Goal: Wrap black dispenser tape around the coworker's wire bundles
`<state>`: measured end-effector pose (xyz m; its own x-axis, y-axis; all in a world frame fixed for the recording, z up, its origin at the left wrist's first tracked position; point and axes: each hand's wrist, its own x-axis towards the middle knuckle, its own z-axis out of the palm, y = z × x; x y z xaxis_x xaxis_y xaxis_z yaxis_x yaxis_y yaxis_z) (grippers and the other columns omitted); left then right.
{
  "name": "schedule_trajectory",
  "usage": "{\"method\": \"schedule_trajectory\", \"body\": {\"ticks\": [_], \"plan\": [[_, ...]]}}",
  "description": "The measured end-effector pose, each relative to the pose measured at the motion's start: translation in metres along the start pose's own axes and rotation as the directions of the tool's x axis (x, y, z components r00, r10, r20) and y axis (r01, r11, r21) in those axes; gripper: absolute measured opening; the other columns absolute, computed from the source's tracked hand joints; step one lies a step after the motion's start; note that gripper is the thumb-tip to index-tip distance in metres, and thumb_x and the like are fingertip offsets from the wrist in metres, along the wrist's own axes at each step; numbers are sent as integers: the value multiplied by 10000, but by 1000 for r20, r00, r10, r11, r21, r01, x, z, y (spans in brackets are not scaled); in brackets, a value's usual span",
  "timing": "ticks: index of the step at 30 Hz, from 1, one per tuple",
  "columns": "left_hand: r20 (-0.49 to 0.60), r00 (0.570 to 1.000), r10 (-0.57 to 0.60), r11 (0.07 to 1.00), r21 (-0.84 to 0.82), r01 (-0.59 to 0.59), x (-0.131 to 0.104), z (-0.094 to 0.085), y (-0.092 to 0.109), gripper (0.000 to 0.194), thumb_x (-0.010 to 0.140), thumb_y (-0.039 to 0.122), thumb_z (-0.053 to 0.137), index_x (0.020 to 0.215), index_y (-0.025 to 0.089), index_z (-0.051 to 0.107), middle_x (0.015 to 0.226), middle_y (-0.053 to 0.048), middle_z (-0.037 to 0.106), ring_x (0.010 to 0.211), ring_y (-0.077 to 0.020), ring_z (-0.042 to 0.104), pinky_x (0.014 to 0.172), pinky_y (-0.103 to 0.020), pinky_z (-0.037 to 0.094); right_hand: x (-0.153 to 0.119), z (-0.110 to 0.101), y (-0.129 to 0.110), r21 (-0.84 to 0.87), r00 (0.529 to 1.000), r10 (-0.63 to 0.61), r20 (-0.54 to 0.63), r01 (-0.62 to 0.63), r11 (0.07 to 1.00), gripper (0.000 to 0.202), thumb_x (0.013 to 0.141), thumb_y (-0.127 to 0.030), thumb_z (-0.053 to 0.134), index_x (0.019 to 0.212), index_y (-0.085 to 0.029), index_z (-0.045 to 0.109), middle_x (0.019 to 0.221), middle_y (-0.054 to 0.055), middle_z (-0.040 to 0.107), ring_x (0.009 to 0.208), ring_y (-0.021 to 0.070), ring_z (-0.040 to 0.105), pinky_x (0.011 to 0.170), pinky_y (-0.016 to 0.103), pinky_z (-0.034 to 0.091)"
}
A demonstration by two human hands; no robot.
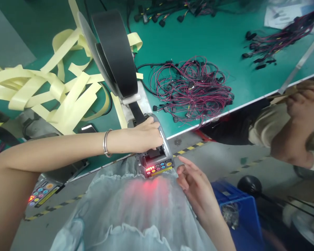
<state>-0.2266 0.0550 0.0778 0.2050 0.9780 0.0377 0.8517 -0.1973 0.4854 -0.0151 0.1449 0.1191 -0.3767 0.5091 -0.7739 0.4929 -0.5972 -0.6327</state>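
Note:
My left hand (148, 136), with a silver bangle at its wrist, lies over the top of a grey automatic tape dispenser (167, 148). Its fingers are curled down into the machine, and whatever they grip there is hidden. Black tape (137, 112) runs from a large black roll (117, 52) down under this hand. The dispenser's front has coloured buttons and a lit red display (150, 168). Just right of that front, my right hand (192, 181) hangs in the air, empty, its index finger stretched out and the other fingers loosely bent.
Yellow backing strips (54, 87) are heaped at left. A second dispenser (43, 191) stands below them. Tangled red-black wire harnesses (191, 90) lie right of the roll, with more harnesses (279, 42) farther off. A blue bin (247, 216) is on the floor; another person's arm (295, 125) is at right.

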Motion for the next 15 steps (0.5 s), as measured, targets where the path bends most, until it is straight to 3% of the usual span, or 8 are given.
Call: {"method": "schedule_trajectory", "body": {"ticks": [3, 7, 11, 15], "plan": [[-62, 998, 32, 999, 39, -30, 0, 12, -1, 139, 760, 93, 516, 653, 181, 535, 637, -56, 547, 729, -212, 387, 671, -358, 220, 3, -3, 10, -47, 994, -73, -87, 69, 996, 306, 667, -316, 658, 949, -204, 625, 627, -15, 559, 405, 42, 300, 408, 220, 195], [-99, 994, 50, 998, 36, -46, 0, 17, 0, 141, 747, 73, 493, 663, 186, 509, 654, -55, 536, 726, -213, 388, 663, -365, 214, 7, -4, 22, -103, 988, -124, -93, 114, 988, 324, 682, -339, 647, 972, -199, 613, 643, -14, 568, 415, 41, 308, 412, 213, 193], [-71, 997, 31, 997, 67, -27, 2, 14, 4, 144, 736, 64, 503, 655, 181, 520, 641, -68, 544, 736, -221, 403, 655, -366, 214, 12, -4, 27, -116, 989, -121, -89, 110, 987, 344, 685, -358, 641, 989, -201, 600, 663, -17, 566, 425, 47, 306, 422, 214, 201], [-11, 1000, 8, 993, 114, -7, 3, 11, 9, 134, 715, 54, 535, 658, 172, 561, 658, -83, 578, 793, -233, 430, 681, -365, 232, 16, -7, 31, -227, 959, -220, -176, 178, 957, 372, 684, -364, 635, 1021, -212, 593, 695, -20, 545, 476, 67, 345, 468, 223, 298]]}}
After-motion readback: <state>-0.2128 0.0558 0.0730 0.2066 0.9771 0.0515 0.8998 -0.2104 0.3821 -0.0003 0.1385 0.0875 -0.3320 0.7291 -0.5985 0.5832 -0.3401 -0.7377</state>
